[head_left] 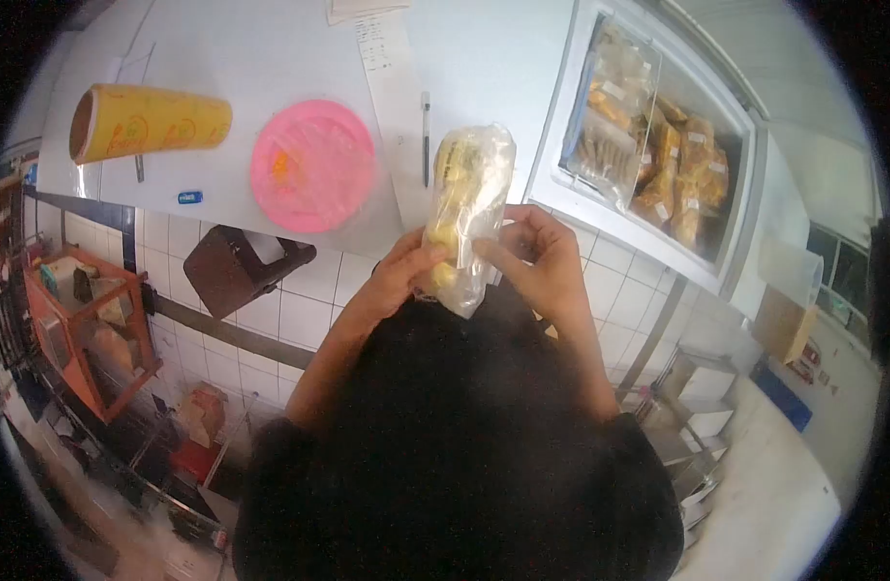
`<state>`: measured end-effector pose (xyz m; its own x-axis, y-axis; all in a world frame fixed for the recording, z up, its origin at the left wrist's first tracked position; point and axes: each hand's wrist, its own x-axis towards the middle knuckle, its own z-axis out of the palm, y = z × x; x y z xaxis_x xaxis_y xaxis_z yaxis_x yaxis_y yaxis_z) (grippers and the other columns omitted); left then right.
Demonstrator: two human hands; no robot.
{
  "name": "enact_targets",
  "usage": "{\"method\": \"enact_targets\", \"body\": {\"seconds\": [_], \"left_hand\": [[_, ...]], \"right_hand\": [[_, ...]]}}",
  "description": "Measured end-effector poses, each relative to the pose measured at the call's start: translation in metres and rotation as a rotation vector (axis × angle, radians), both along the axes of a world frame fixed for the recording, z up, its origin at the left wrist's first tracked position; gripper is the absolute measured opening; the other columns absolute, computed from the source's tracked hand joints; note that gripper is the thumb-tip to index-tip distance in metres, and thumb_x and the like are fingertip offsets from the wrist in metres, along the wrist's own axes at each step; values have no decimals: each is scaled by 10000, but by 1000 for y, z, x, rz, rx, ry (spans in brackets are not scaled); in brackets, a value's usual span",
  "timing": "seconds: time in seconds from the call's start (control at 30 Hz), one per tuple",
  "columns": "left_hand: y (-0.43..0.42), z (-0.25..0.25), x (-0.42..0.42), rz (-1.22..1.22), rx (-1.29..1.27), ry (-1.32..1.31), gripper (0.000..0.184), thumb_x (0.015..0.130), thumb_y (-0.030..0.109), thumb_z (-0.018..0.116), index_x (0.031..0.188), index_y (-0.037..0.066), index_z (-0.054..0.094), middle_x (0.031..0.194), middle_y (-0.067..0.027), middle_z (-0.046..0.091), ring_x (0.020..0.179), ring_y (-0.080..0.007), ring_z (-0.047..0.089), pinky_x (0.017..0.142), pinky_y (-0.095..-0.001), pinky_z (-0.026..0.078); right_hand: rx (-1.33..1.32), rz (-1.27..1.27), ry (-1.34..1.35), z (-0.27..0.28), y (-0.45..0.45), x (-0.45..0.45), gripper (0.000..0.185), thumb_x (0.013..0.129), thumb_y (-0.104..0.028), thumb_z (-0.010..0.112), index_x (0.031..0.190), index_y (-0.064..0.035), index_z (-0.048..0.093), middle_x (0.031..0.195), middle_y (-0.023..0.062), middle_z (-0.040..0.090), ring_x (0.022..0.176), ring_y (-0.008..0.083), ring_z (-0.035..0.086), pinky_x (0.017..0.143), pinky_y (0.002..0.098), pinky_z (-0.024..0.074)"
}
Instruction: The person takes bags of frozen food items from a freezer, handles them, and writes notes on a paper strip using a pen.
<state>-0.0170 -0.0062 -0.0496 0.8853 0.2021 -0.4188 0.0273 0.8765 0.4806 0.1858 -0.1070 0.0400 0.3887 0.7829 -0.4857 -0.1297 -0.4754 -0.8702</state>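
Note:
A clear plastic bag (pixel 472 184) with pale yellow pieces inside stands out in front of my dark top, over the edge of the white table (pixel 242 48). My left hand (pixel 404 271) grips its lower left side, thumb on the plastic. On the lower right side, my right hand (pixel 540 259) pinches the bag between thumb and curled fingers. Left of the bag lies a pink round plate (pixel 356 184) with orange bits on it. A pen (pixel 426 140) and a long paper strip (pixel 379 77) are between plate and bag.
An open freezer (pixel 552 160) with bagged orange-brown food (pixel 695 169) is at the right. A yellow roll (pixel 164 121) and a small blue object (pixel 190 198) lie on the left of the table. Below are a brown stool (pixel 227 276) and an orange-framed rack (pixel 87 363).

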Motion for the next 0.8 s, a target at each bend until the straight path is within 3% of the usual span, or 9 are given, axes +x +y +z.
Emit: {"method": "enact_targets", "body": {"seconds": [0.07, 0.3, 0.37, 0.5, 0.6, 0.67, 0.8], "left_hand": [[6, 33, 10, -23, 417, 75, 510, 1055, 305, 554, 1447, -16, 489, 1264, -100, 633, 1118, -162, 634, 953, -334, 514], [3, 25, 4, -16, 387, 96, 535, 1070, 313, 544, 1487, -8, 451, 1302, -89, 624, 1171, -170, 620, 1010, -336, 495], [2, 13, 6, 98, 73, 20, 565, 1075, 325, 539, 1510, -15, 420, 1337, -104, 610, 1232, -187, 597, 1052, -351, 477], [-3, 45, 27, 279, 77, 76, 551, 1088, 319, 518, 1512, -18, 413, 1362, -115, 592, 1269, -207, 575, 1080, -368, 461], [3, 60, 33, 204, 486, 177, 530, 1102, 308, 497, 1508, -22, 414, 1387, -120, 570, 1288, -208, 550, 1098, -369, 438], [6, 58, 34, 177, 461, 205, 539, 1107, 318, 494, 1509, -31, 409, 1397, -119, 563, 1277, -199, 548, 1094, -361, 434], [11, 64, 29, 111, 516, 202, 534, 1104, 333, 508, 1482, -35, 431, 1372, -115, 570, 1258, -174, 539, 1077, -344, 433]], "right_hand": [[66, 12, -89, -12, -3, 1, 360, 865, -59, 831, 1162, 29, 647, 876, 67, 742, 811, 107, 685, 758, 266, 559], [137, -89, 98, -15, 2, 0, 300, 889, -44, 792, 1146, 9, 644, 849, 31, 726, 812, 101, 667, 796, 265, 538], [192, -130, 127, -19, 4, -2, 356, 878, -57, 804, 1181, 27, 639, 923, 55, 726, 863, 114, 669, 813, 291, 549], [212, -95, 55, -16, 3, -1, 438, 867, -73, 816, 1243, 42, 624, 1046, 96, 717, 927, 141, 673, 830, 315, 562], [140, 110, -103, -8, -1, 1, 488, 860, -85, 823, 1281, 47, 614, 1130, 125, 692, 974, 174, 675, 844, 333, 572], [99, 138, -41, -15, -4, 4, 455, 907, -40, 774, 1322, 25, 600, 1163, 96, 685, 991, 141, 680, 897, 306, 569], [99, 87, 152, -18, -5, 9, 498, 895, -84, 802, 1331, 43, 597, 1147, 127, 684, 1023, 174, 679, 863, 333, 578]]}}
